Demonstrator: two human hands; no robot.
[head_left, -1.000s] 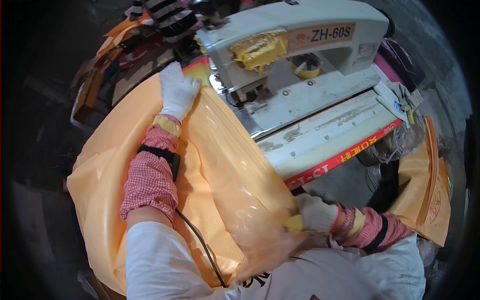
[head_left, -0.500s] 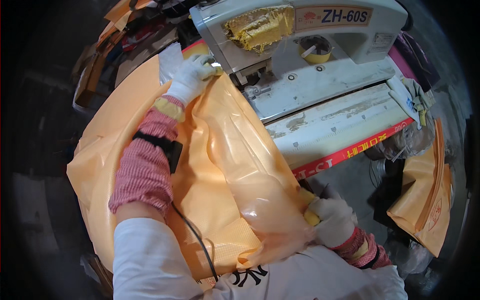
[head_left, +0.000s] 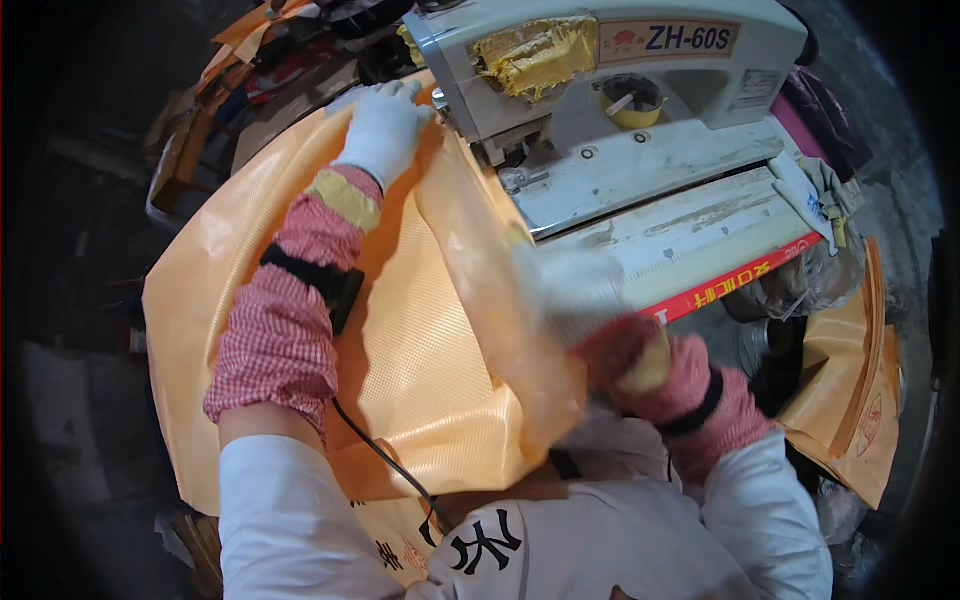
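A large orange woven plastic bag [head_left: 400,310] with a clear plastic liner [head_left: 480,250] spreads in front of me. My left hand [head_left: 385,130], in a white glove, grips the bag's far edge, fingers bent over it close to the sewing head. Smeared by motion, my right hand [head_left: 575,285] is beside the bag's right edge and above the front of the machine table; its fingers cannot be made out. The pale sewing machine [head_left: 560,130] stands just beyond the bag, to the right.
A roll of yellow tape [head_left: 632,100] sits on the machine. Gloves or rags [head_left: 815,195] lie at the table's right end. Folded orange bags [head_left: 845,380] hang at the right. A thin dark cable [head_left: 385,460] runs from my left forearm. Cardboard and wrappings [head_left: 205,130] are at the far left.
My right hand has moved up and away from me, drawing nearer the machine. The bag's right side has folded leftward. My left hand has shifted slightly farther away.
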